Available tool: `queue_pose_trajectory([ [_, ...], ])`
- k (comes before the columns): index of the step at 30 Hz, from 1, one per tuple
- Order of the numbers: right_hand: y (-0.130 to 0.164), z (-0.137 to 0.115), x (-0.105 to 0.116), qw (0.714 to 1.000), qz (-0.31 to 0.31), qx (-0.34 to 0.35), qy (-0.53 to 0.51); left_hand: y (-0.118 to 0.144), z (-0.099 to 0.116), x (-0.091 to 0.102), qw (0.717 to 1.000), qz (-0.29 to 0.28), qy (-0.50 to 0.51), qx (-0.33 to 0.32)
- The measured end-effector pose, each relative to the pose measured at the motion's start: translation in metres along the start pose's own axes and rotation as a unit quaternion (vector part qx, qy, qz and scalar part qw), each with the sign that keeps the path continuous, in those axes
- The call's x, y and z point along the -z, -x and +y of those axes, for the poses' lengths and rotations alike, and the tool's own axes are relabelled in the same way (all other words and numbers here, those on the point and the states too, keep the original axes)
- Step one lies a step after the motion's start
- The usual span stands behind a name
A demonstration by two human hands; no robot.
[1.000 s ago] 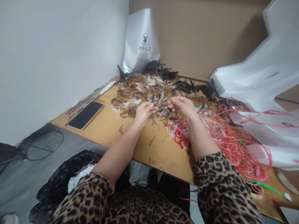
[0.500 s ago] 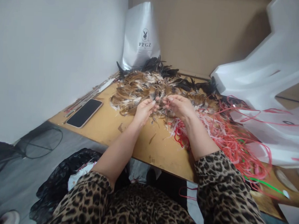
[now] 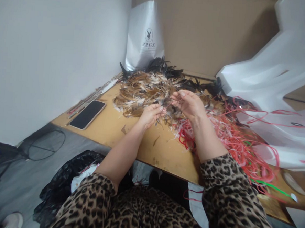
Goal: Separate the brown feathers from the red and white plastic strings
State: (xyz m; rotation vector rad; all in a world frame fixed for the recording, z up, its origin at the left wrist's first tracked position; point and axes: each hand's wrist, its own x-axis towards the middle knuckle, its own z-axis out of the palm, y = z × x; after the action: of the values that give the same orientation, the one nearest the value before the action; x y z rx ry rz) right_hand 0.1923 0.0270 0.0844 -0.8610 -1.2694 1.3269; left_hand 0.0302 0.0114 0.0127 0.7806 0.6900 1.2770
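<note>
My left hand (image 3: 151, 114) is closed in a pinch just above the near edge of a pile of brown and white feathers (image 3: 137, 92). What its fingertips hold is too small to make out. My right hand (image 3: 189, 102) is raised slightly higher and to the right, thumb and fingers pinched on what looks like a thin red string, which shows faintly between the two hands. Under and beside my right forearm lies a tangled heap of red and pink strings (image 3: 233, 143). Black feathers (image 3: 159, 67) lie behind the brown ones.
A phone (image 3: 87, 114) lies on the left of the wooden table (image 3: 130, 133). A silver-white bag (image 3: 144, 34) stands at the back against the wall. Large white plastic sheeting (image 3: 263, 72) fills the right side. A black plastic bag (image 3: 57, 187) sits on the floor below.
My right hand has risen and moved a little right, away from the left. My left hand has shifted slightly down and right. Both stay pinched.
</note>
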Motion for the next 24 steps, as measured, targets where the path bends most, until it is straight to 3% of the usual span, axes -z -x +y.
queue_pose_trajectory([
  [6, 0.003, -0.022, 0.027, 0.999, 0.002, 0.015, 0.039, 0.001, 0.003, -0.001, 1.0, 0.002, 0.026, -0.01],
  [9, 0.004, -0.019, 0.029, 0.993, -0.037, -0.032, 0.11, 0.001, 0.004, -0.002, 0.999, 0.007, 0.031, -0.018],
  [14, 0.005, -0.002, 0.009, 0.941, -0.172, -0.111, 0.269, 0.001, 0.004, -0.001, 0.999, -0.016, 0.021, -0.034],
  [18, 0.006, 0.0, -0.002, 0.907, -0.183, -0.085, 0.369, 0.002, 0.004, 0.0, 0.999, -0.035, 0.008, -0.039],
  [22, 0.013, -0.016, 0.012, 0.885, -0.208, -0.06, 0.411, 0.002, 0.006, 0.001, 0.999, 0.011, 0.006, -0.042],
  [24, 0.02, -0.025, 0.026, 0.861, -0.25, -0.061, 0.438, 0.001, 0.008, 0.001, 0.998, 0.042, 0.014, -0.045],
])
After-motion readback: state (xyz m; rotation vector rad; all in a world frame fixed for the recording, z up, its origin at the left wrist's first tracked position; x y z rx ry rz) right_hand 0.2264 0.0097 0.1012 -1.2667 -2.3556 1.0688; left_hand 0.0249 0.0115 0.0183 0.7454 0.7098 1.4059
